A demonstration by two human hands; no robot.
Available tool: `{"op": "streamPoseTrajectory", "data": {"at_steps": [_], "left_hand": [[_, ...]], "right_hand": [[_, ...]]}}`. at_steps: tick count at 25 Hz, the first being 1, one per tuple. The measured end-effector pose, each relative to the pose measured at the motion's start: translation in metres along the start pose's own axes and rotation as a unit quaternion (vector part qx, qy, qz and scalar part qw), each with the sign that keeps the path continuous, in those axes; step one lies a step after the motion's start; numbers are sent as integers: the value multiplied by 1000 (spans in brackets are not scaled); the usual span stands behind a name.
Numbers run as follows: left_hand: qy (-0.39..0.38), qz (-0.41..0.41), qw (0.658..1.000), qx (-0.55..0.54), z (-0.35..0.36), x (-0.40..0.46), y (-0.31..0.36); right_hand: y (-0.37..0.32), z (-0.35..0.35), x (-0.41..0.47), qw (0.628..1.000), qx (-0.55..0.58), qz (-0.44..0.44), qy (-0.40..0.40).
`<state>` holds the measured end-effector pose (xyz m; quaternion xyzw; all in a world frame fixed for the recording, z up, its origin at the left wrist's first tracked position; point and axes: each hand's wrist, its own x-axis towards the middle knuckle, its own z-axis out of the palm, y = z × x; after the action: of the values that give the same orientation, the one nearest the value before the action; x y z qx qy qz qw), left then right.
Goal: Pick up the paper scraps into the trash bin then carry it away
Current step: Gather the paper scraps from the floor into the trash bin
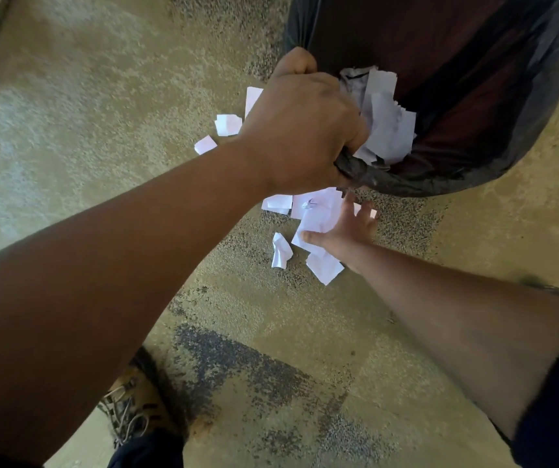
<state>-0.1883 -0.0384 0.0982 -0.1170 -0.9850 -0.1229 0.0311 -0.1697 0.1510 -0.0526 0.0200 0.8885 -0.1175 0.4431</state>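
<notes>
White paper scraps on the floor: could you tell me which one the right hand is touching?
The large crumpled white sheet under the right hand's spread fingers.

White paper scraps [318, 214], black bin liner [406, 184], speckled tan floor [102, 113].

Two bare forearms are showing, both uncovered from elbow to wrist. The left hand [300, 130] and right hand [345, 231] are wearing no gloves, rings or watch that can be made out. A dark sleeve edge [555, 400] is ending near the right elbow. Lower left, the person is wearing a tan lace-up boot [136, 400] with pale laces and dark eyelets, and a dark navy trouser leg [150, 450] is covering its top.
</notes>
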Motion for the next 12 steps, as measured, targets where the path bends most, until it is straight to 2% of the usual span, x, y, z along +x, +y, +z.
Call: {"op": "streamPoseTrajectory", "data": {"at_steps": [3, 6, 10, 12], "left_hand": [[11, 1, 1000, -1, 0, 0, -1], [20, 3, 1000, 14, 2, 0, 0], [12, 6, 1000, 9, 2, 0, -1], [8, 10, 1000, 20, 2, 0, -1]], "right_hand": [[-12, 17, 2, 999, -37, 20, -7], [-11, 29, -1, 994, -106, 7, 40], [-5, 45, -3, 978, -163, -74, 111], [-6, 48, -4, 968, -181, -127, 119]]}}
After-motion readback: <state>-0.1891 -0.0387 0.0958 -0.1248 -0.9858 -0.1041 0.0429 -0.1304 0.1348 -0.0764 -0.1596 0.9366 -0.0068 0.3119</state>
